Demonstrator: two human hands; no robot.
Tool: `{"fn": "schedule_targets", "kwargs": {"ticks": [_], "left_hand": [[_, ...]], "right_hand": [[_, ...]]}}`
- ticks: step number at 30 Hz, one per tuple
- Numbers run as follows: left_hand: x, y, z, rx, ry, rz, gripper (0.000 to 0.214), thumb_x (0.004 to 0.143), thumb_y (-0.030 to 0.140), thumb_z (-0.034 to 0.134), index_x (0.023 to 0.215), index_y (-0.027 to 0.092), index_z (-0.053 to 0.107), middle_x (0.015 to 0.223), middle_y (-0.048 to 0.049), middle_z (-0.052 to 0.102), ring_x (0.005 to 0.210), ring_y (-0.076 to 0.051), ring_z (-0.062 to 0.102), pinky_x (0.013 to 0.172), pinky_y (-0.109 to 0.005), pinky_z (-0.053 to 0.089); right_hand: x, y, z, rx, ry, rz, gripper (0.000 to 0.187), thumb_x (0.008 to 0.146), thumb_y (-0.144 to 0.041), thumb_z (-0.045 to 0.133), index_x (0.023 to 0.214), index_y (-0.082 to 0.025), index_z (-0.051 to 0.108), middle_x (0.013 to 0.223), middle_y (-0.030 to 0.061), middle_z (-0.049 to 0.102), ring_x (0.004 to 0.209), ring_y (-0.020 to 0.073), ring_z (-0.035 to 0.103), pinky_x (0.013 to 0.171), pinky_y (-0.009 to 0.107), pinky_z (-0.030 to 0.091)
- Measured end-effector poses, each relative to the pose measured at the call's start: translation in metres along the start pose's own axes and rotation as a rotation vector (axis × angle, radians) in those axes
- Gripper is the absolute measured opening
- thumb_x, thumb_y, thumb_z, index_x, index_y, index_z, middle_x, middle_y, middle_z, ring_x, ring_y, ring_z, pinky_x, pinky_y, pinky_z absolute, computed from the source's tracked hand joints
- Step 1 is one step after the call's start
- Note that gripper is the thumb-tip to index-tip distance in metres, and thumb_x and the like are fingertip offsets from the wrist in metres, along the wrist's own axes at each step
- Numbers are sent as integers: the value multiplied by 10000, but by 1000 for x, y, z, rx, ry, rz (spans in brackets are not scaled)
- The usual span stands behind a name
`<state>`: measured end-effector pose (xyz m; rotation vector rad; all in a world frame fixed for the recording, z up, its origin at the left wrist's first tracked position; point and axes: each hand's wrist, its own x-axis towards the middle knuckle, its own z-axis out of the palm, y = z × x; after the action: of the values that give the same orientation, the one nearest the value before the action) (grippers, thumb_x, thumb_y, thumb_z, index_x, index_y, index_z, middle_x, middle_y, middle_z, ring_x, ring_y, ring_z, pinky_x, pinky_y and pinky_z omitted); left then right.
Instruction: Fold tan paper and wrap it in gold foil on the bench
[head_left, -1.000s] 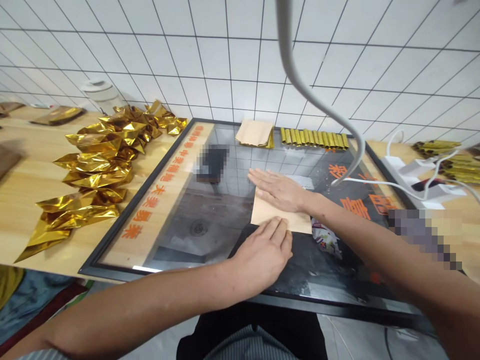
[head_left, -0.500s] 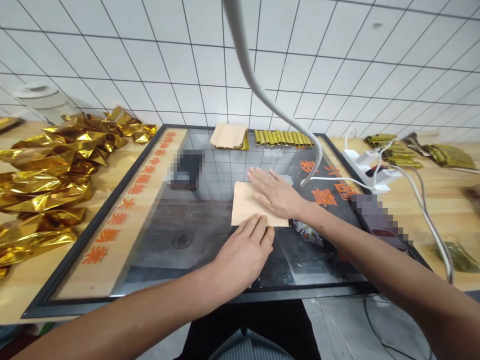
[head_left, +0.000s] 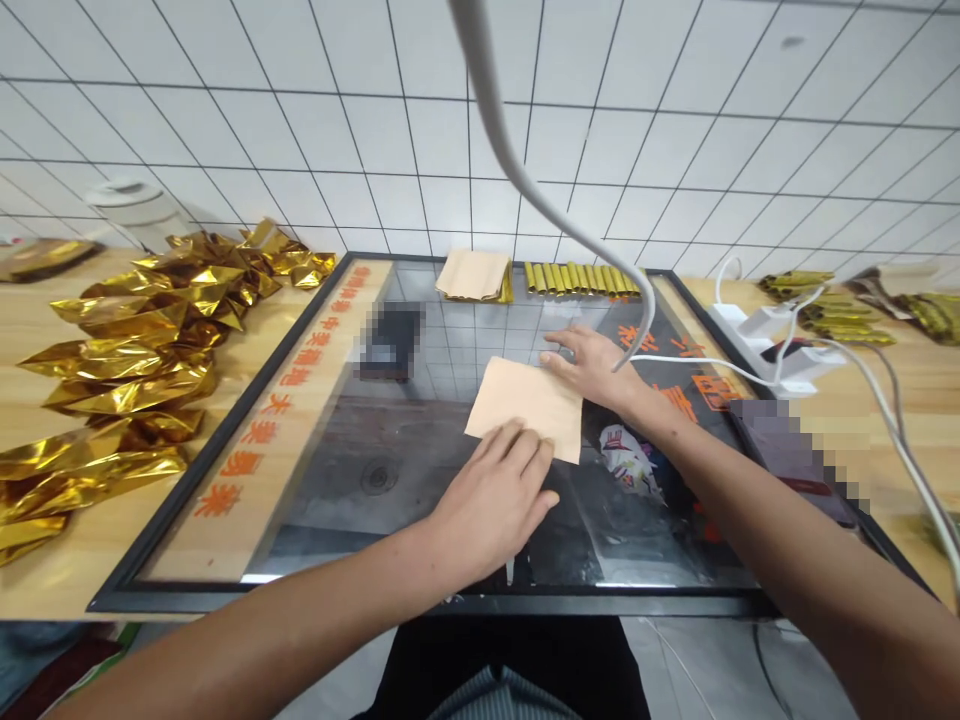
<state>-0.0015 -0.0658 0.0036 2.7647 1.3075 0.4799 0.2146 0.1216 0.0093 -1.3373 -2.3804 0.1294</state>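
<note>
A sheet of pale tan paper point(head_left: 525, 397) lies flat and slightly turned on the dark glass panel point(head_left: 322, 480). My left hand point(head_left: 495, 500) rests with its fingers laid out over the paper's near edge. At the paper's far right corner is my right hand point(head_left: 596, 368), fingers stretched to the left over the glass; its lower fingers touch or nearly touch the corner. Beyond them, a stack of tan and gold paper point(head_left: 472, 275) sits at the panel's back edge, beside a row of rolled gold paper tubes point(head_left: 585, 280).
Folded gold foil pieces point(head_left: 142, 350) spread over the wooden table at left. A blurred dark object point(head_left: 390, 340) lies on the glass. At right are a white power strip point(head_left: 772, 350), cables and more gold rolls point(head_left: 847, 320). A thick grey cable point(head_left: 525, 180) hangs in front.
The paper has turned a little clockwise. My right hand has slid off its middle to the far right corner, while my left hand stays on the near edge. The view has shifted slightly.
</note>
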Motion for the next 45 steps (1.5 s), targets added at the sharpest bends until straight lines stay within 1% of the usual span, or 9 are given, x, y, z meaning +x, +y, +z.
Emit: {"fn": "schedule_targets", "kwargs": {"ticks": [5,11,16,20,23,26,34,39,45], "left_hand": [[7,-15,-8,-154,-8,-5,197,1122,316,553,1032,182,666,1157,-110,666,1407,-324,601,1213,-499,514],[8,-40,-7,-213,23,-46,203,1067,193,558,868,203,595,1101,-97,657,1195,-293,675,1066,-475,580],[8,-49,-5,-307,95,-102,123,1028,151,555,1082,202,654,1112,-77,666,1161,-260,684,1008,-416,588],[10,-47,-6,-252,52,-73,183,1039,155,538,1087,198,709,1237,-101,647,1152,-255,670,1041,-439,568],[10,-47,-7,-240,15,-59,178,1030,131,544,1043,197,709,1297,-99,668,1243,-268,643,1111,-460,529],[8,-52,-10,-182,-5,-61,218,1031,118,523,1097,206,711,1342,-97,695,1299,-278,632,1172,-502,481],[4,-71,-11,-71,-25,-138,353,1023,85,483,1250,241,703,1540,-68,677,1490,-257,575,1307,-578,346],[1,-79,-12,57,-8,-188,410,1014,48,446,1244,237,727,1528,-72,698,1518,-280,566,1304,-611,342],[15,-88,-20,129,30,-214,332,1063,135,459,1228,210,737,1462,-104,733,1470,-301,608,1266,-577,410]], "right_hand": [[-5,-24,-12,-3,-172,151,425,985,-583,666,1228,-254,779,1152,83,828,993,312,775,842,435,598],[1,-29,-12,17,-261,238,332,937,-602,726,1090,-308,752,964,16,823,855,287,754,663,384,504],[-4,-26,-6,44,-183,204,248,934,-515,745,1041,-291,755,998,31,819,861,278,756,705,395,559],[-17,-43,0,164,-17,-19,302,1034,-382,630,1275,-242,746,1294,88,795,1135,295,766,981,461,616],[-24,-56,8,240,-110,-262,443,1120,-343,454,1470,-188,675,1541,125,692,1431,284,648,1204,468,525],[-25,-54,17,195,-217,-358,501,1131,-317,391,1529,-142,640,1632,148,609,1531,264,561,1283,460,456],[-13,-34,18,-64,-176,-191,503,1139,-338,391,1536,-155,641,1671,147,561,1538,265,553,1288,476,430],[-19,-42,5,-203,-150,-131,387,1126,-335,439,1315,-212,754,1550,137,686,1365,314,694,1143,486,530],[-23,-44,1,-243,-128,-134,321,1126,-313,463,1115,-195,761,1315,150,792,1197,302,760,1073,442,523]]}}
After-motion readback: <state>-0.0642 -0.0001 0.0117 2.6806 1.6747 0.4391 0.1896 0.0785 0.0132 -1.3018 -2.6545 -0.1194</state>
